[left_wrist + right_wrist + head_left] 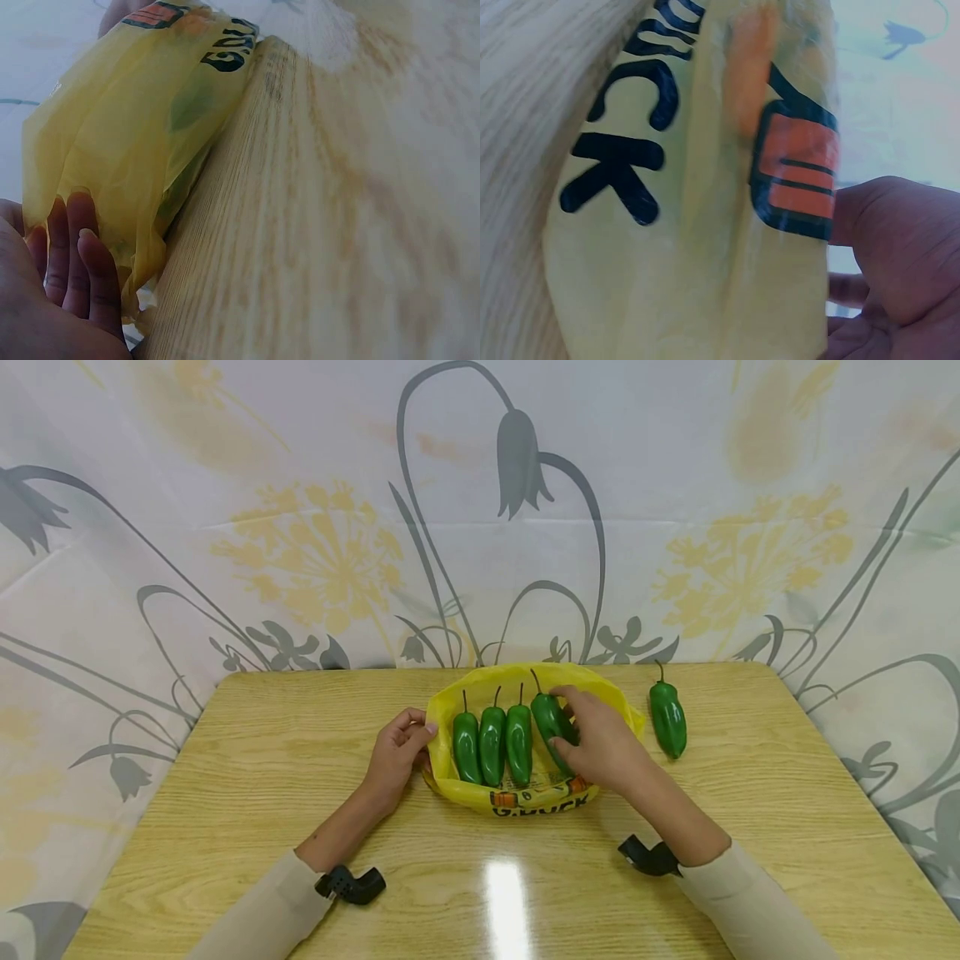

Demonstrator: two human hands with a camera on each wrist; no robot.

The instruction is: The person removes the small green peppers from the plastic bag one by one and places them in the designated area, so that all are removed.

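Observation:
A yellow plastic bag (450, 789) with dark lettering lies on the table, its mouth spread wide. Inside it, three green chili peppers (492, 746) stand side by side, stems pointing away from me. To their right, my right hand (603, 743) holds another green chili pepper (551, 727) between thumb and fingers, tilted within the bag. The left side of the bag's rim is pinched by my left hand (397, 756), thumb over the edge and fingers against the outside. In the right wrist view the bag's printed wall (697, 247) hides the right fingertips and the pepper.
One more green chili pepper (667, 718) lies on the wooden table (285, 793), right of the bag. Behind the table's far edge hangs a flower-patterned cloth (480, 568). Each wrist wears a small black camera mount (351, 885).

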